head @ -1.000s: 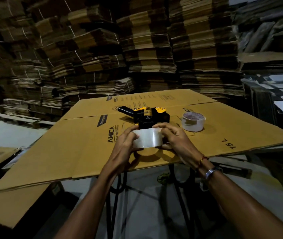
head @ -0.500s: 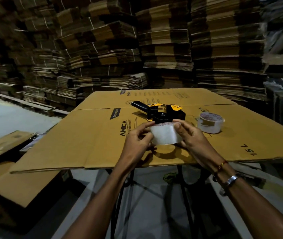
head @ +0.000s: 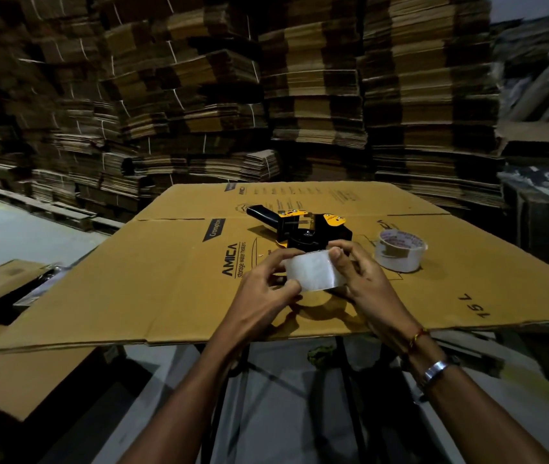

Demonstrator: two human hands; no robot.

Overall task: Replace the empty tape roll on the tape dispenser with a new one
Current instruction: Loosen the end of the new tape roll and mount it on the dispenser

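A flattened cardboard carton [head: 152, 289] lies spread as the work surface, and everything else sits in relation to it. Behind its far edge rise stacks of flattened cartons [head: 316, 95], bundled with white strapping. Printed on the carton in dark lettering are "AMICA" and "storage water heaters", a dark label reading "Crompton", and near its right front corner the characters "15L", seen upside down. Finer printed lines toward its far edge are too small to read.

On the carton's middle lies the tape dispenser [head: 303, 226], black with a black handle pointing left and yellow-orange plates on top; small writing on the plates cannot be read. To its right on the carton rests 1 tape roll [head: 400, 251] lying flat, whitish and translucent, with reddish print on its upper face that is not legible.

Just above the carton's near-middle area, in front of the dispenser, a second tape roll [head: 315, 271] is held on edge, its broad clear, glossy band facing the camera. The left hand [head: 263, 296] pinches its left side with thumb and fingertips; the right hand [head: 363, 279] grips its right side, thumb on the top edge. The right wrist carries 1 red-orange thread and 1 metal bracelet [head: 435, 368].
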